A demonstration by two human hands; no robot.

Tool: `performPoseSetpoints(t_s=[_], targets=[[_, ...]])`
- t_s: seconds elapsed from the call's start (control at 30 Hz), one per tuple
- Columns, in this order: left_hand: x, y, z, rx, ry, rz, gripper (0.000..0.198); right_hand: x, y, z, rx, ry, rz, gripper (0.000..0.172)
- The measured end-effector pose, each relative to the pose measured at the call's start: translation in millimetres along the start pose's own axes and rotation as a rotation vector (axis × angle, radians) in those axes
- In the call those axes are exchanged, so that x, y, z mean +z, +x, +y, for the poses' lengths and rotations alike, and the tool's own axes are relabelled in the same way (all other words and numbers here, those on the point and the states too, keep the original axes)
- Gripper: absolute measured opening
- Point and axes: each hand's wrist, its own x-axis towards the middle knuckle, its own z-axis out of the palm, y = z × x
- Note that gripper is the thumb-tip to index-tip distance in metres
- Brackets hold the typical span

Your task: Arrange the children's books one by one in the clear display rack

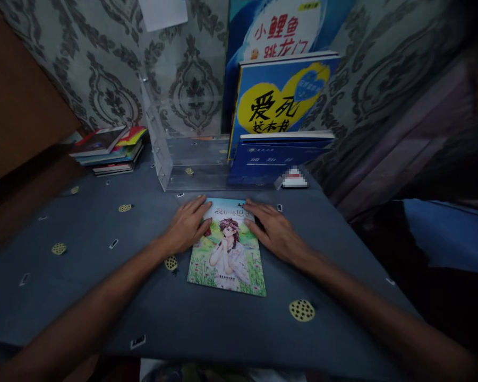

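Note:
A thin paperback book point(227, 254) with an illustrated cover lies face up on the table in front of me. Its cover shows a drawn figure with clasped hands among green grass and flowers. My left hand point(187, 223) rests over the upper left edge, fingers stretched out and thumb on the cover. On the opposite side, my right hand point(273, 228) lies over the upper right edge with its fingers extended and its thumb apart from them. Parts of the title are covered by the fingers.
Behind the book stands a clear acrylic rack point(159, 154) holding a blue folder point(279, 159) and a blue-yellow book point(282, 95). A taller picture book point(279, 26) leans behind. Several stacked books point(107, 148) lie at the back left. A dark patterned cloth point(91, 233) covers the table.

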Motion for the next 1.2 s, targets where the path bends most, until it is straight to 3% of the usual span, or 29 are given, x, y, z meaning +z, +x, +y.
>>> performPoseSetpoints(t_s=[0.17,0.37,0.67,0.97,1.07,1.2], targets=[[-5.3,4,9,-0.047,0.036,-0.039,0.047,11,21,12,-0.009,0.099,-0.042,0.040],[-4.9,5,13,-0.073,0.029,-0.062,0.053,19,25,15,-0.025,0.119,-0.039,0.045],[-6.0,5,8,-0.059,-0.023,-0.073,0.050,3,12,-1,0.091,-0.095,0.066,0.035],[-10.3,3,20,-0.112,0.179,-0.027,0.051,2,10,5,0.053,0.078,0.036,0.035],[-8.5,3,21,-0.126,0.187,-0.015,0.044,2,15,-4,0.045,0.037,0.019,0.035],[-5.4,2,19,-0.125,0.177,0.018,0.037,4,22,-27,-0.078,0.015,-0.073,0.036]])
